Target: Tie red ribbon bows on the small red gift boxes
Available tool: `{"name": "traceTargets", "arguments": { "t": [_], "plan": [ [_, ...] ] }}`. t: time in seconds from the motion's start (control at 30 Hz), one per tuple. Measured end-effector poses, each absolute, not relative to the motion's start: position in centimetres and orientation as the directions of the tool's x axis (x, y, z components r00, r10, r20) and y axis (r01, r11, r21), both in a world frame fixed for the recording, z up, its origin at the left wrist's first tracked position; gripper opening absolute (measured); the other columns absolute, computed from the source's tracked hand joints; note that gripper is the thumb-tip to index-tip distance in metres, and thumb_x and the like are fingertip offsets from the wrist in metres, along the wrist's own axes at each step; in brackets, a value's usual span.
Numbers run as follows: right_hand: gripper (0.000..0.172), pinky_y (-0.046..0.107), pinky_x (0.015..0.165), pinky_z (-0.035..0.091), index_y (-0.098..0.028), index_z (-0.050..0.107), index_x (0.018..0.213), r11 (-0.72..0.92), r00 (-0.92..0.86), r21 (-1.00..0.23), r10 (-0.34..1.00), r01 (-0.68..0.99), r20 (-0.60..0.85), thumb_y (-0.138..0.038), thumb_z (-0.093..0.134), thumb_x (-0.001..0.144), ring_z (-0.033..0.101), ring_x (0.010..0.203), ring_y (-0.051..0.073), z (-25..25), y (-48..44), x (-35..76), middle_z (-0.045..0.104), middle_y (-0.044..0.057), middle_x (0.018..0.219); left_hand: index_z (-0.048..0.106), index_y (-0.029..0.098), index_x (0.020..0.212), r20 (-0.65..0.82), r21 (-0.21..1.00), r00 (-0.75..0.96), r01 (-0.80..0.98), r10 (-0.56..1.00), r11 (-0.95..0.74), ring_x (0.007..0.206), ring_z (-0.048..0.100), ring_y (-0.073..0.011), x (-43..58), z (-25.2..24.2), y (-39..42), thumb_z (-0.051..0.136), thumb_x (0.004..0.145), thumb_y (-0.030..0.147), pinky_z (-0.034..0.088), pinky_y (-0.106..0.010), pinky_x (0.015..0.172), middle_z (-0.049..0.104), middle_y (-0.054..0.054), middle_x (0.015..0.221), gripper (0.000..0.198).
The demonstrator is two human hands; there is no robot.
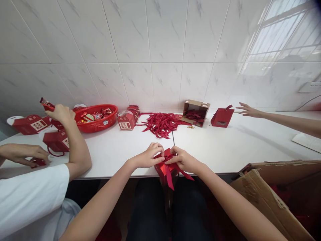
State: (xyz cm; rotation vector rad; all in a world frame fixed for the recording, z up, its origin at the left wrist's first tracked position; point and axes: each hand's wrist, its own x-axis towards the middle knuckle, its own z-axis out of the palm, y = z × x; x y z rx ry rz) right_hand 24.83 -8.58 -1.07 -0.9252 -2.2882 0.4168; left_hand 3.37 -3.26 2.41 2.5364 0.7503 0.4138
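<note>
A small red gift box (pixel 163 170) stands at the near edge of the white table (pixel 225 144), right in front of me. A red ribbon (pixel 170 175) is tied on its top, with tails hanging down the front. My left hand (pixel 150 155) is closed on the box top and ribbon from the left. My right hand (pixel 182 159) pinches the ribbon from the right. The two hands almost touch over the knot.
A heap of red ribbons (pixel 162 124) lies mid-table, with a brown carton (pixel 197 112) behind it. A red basket (pixel 96 117) of sweets and several red boxes (pixel 126 121) are at left. A person in white (pixel 30 197) works there. Another person's hand (pixel 247 110) reaches near a red box (pixel 222 117). A cardboard box (pixel 273 190) stands at right.
</note>
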Motion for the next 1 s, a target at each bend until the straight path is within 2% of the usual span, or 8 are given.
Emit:
{"name": "traceTargets", "arguments": {
  "t": [0.1, 0.17, 0.37, 0.47, 0.6, 0.87, 0.93, 1.0],
  "plan": [
    [0.050, 0.030, 0.079, 0.051, -0.030, 0.070, 0.098, 0.703, -0.553, -0.509, 0.709, 0.498, 0.438, 0.003, 0.041, 0.077, 0.054, 0.087, 0.014, -1.2, -8.6, 24.8, 0.049, 0.005, 0.095, 0.060, 0.026, 0.088, 0.062, 0.541, 0.840, 0.426, 0.540, -0.725, 0.120, 0.039, -0.0247, 3.0, 1.7, -2.8, 0.056, 0.081, 0.036, 0.043, -0.034, 0.089, 0.045, -0.006, 0.128, 0.013],
    [0.050, 0.030, 0.080, 0.051, -0.030, 0.071, 0.098, 0.706, -0.554, -0.512, 0.705, 0.489, 0.443, 0.004, 0.041, 0.077, 0.054, 0.088, 0.014, -1.3, -8.5, 24.8, 0.048, 0.005, 0.095, 0.060, 0.026, 0.088, 0.044, 0.543, 0.847, 0.425, 0.529, -0.724, 0.125, 0.034, -0.0265, 3.0, 1.5, -2.6, 0.057, 0.080, 0.035, 0.043, -0.035, 0.090, 0.040, -0.005, 0.133, 0.012],
    [0.050, 0.030, 0.080, 0.050, -0.027, 0.072, 0.097, 0.733, -0.568, -0.517, 0.675, 0.443, 0.470, 0.006, 0.041, 0.075, 0.052, 0.089, 0.014, -1.9, -8.0, 24.9, 0.047, 0.005, 0.095, 0.055, 0.022, 0.080, -0.035, 0.591, 0.864, 0.423, 0.502, -0.687, 0.123, 0.035, -0.0272, 3.8, 2.4, -2.5, 0.060, 0.076, 0.031, 0.042, -0.037, 0.091, 0.042, -0.007, 0.127, 0.012],
    [0.050, 0.030, 0.079, 0.050, -0.026, 0.072, 0.095, 0.732, -0.557, -0.522, 0.676, 0.437, 0.482, 0.007, 0.041, 0.074, 0.052, 0.087, 0.014, -2.2, -7.7, 25.1, 0.047, 0.005, 0.093, 0.057, 0.023, 0.084, -0.042, 0.624, 0.870, 0.407, 0.492, -0.667, 0.128, 0.029, -0.0266, 4.0, 2.7, -2.2, 0.062, 0.076, 0.033, 0.035, -0.039, 0.100, 0.039, -0.005, 0.134, 0.014],
    [0.053, 0.031, 0.080, 0.049, -0.028, 0.072, 0.094, 0.725, -0.539, -0.531, 0.686, 0.439, 0.490, 0.009, 0.039, 0.072, 0.052, 0.089, 0.014, -2.3, -7.6, 25.1, 0.046, 0.005, 0.093, 0.063, 0.025, 0.085, 0.012, 0.586, 0.825, 0.452, 0.565, -0.672, 0.130, 0.026, -0.0273, 3.7, 2.7, -1.6, 0.057, 0.079, 0.036, 0.026, -0.044, 0.106, 0.041, -0.002, 0.137, 0.013],
    [0.055, 0.031, 0.080, 0.049, -0.027, 0.072, 0.093, 0.722, -0.532, -0.545, 0.687, 0.427, 0.494, 0.009, 0.038, 0.070, 0.051, 0.090, 0.015, -2.3, -7.4, 24.8, 0.044, 0.005, 0.093, 0.059, 0.021, 0.067, 0.036, 0.548, 0.796, 0.489, 0.604, -0.678, 0.120, 0.037, -0.0291, 4.0, 2.7, -1.8, 0.064, 0.071, 0.032, 0.034, -0.043, 0.098, 0.055, -0.004, 0.120, 0.013],
    [0.054, 0.031, 0.079, 0.049, -0.027, 0.073, 0.092, 0.716, -0.533, -0.549, 0.693, 0.432, 0.485, 0.009, 0.038, 0.070, 0.051, 0.089, 0.015, -2.3, -7.4, 24.8, 0.044, 0.005, 0.093, 0.059, 0.020, 0.062, 0.057, 0.582, 0.770, 0.492, 0.636, -0.648, 0.121, 0.038, -0.0300, 4.1, 2.5, -1.9, 0.065, 0.069, 0.032, 0.033, -0.043, 0.098, 0.056, -0.004, 0.120, 0.015],
    [0.053, 0.031, 0.079, 0.049, -0.026, 0.073, 0.092, 0.708, -0.529, -0.552, 0.702, 0.440, 0.477, 0.008, 0.038, 0.070, 0.051, 0.089, 0.015, -2.2, -7.4, 24.9, 0.044, 0.005, 0.092, 0.060, 0.020, 0.062, 0.056, 0.682, 0.745, 0.457, 0.664, -0.571, 0.121, 0.040, -0.0296, 4.0, 2.3, -1.9, 0.067, 0.068, 0.034, 0.032, -0.042, 0.099, 0.055, -0.004, 0.124, 0.016]
  ]
}}
